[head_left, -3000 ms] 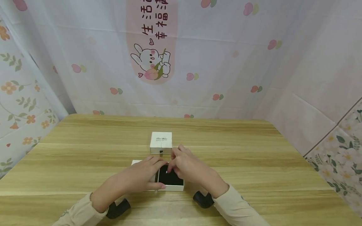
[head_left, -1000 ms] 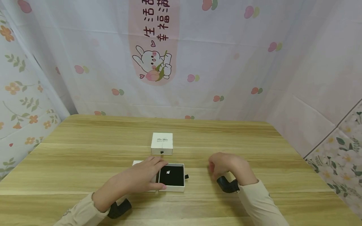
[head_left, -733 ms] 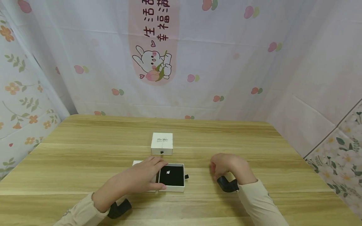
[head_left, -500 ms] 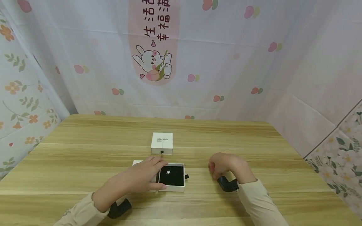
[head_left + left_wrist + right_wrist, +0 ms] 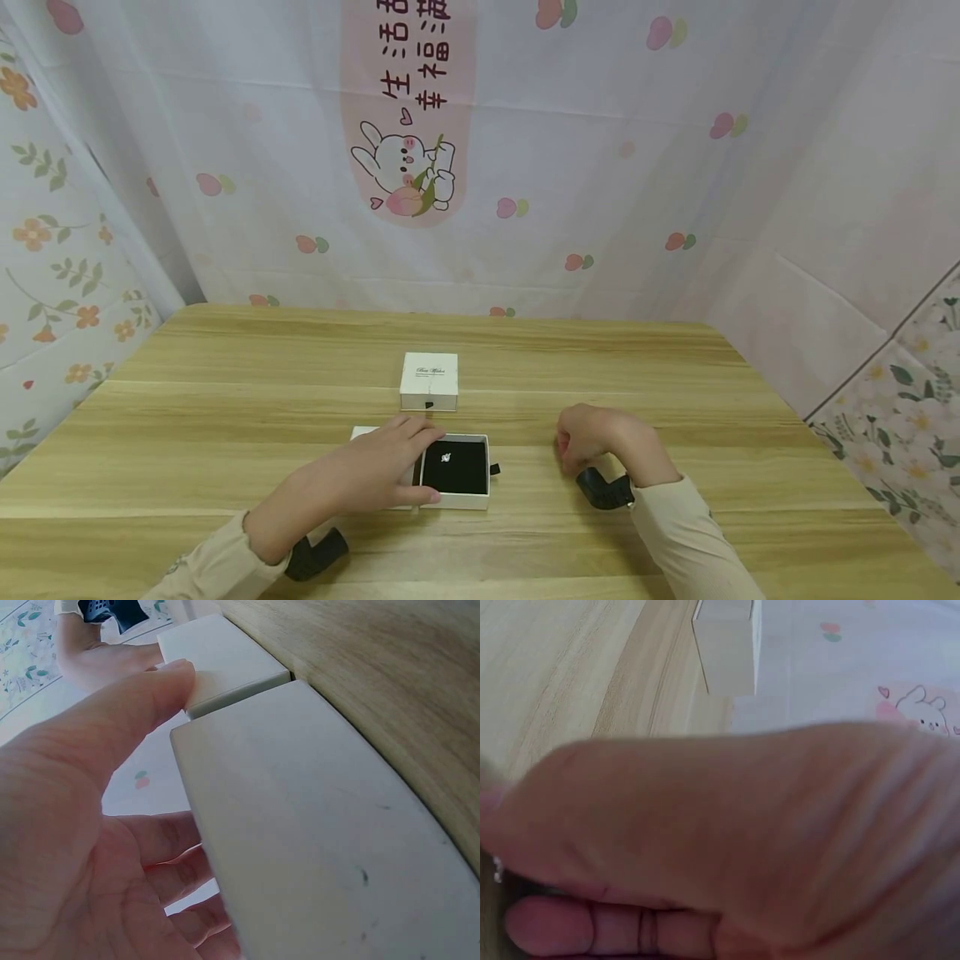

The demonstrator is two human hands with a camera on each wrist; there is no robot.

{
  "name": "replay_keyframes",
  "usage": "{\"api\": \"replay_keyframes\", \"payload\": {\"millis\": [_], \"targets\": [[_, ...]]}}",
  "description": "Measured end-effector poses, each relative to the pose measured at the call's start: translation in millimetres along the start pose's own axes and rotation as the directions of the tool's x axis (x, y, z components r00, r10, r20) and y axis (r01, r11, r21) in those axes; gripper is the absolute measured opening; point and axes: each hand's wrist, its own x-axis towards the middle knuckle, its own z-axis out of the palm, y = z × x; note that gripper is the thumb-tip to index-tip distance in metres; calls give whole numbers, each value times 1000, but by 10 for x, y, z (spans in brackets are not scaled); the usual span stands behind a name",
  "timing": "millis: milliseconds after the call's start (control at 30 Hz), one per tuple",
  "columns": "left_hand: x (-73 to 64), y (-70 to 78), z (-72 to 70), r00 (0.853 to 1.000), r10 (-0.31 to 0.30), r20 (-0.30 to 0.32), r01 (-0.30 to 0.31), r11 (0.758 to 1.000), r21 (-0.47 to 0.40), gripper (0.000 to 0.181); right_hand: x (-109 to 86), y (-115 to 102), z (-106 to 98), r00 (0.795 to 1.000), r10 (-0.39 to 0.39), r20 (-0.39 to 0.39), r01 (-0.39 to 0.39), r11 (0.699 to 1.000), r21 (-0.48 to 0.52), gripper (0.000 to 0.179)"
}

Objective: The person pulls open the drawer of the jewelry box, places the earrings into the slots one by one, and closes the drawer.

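And here we read "Best Wishes" in dark script on the white lid of the closed box (image 5: pixel 429 379), just behind our landmark, the drawer box (image 5: pixel 465 501); the lines beneath are too small for us to make out. Up on the white hanging cloth (image 5: pixel 525 150), beyond the drawer box, we pick out 生, 活, 幸 and 福 in deep red, the topmost characters cut off, with a cartoon rabbit (image 5: pixel 401 158) below. The left hand (image 5: pixel 378 467) grips the drawer box across its left part, thumb at the near edge, fingers at the far one. Inside the exposed tray, a silvery ornament (image 5: pixel 446 457) sits on a black pad (image 5: pixel 461 477). Well to the drawer box's right, the right hand (image 5: pixel 600 437) is curled in, pinching a small shiny piece (image 5: pixel 498 868), blurred to us. Everything stands on a pale wood-grain table (image 5: pixel 240 417), and flowered cloths (image 5: pixel 45 233) flank the scene, far left and far right of the drawer box.
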Motion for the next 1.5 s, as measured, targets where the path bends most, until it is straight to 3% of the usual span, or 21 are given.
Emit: {"api": "replay_keyframes", "payload": {"millis": [300,567,800,1133,1500], "targets": [[-4,3,0,1000,3,-7,-3,1000,0,68,13,3,2,1000,-25,-9,25,1000,7,31],[-9,9,-3,1000,10,-13,-10,1000,7,67,19,-7,-10,1000,-14,-17,14,1000,-11,18],[-10,7,0,1000,4,-10,-4,1000,4,67,32,2,-17,999,-26,-43,26,1000,12,17],[-15,5,-10,1000,-4,1,4,1000,-4,68,53,30,-38,988,-126,-93,128,992,21,16],[-14,1,-3,1000,9,-10,-9,1000,-3,67,60,9,-73,978,-185,-102,187,982,14,22]]}}
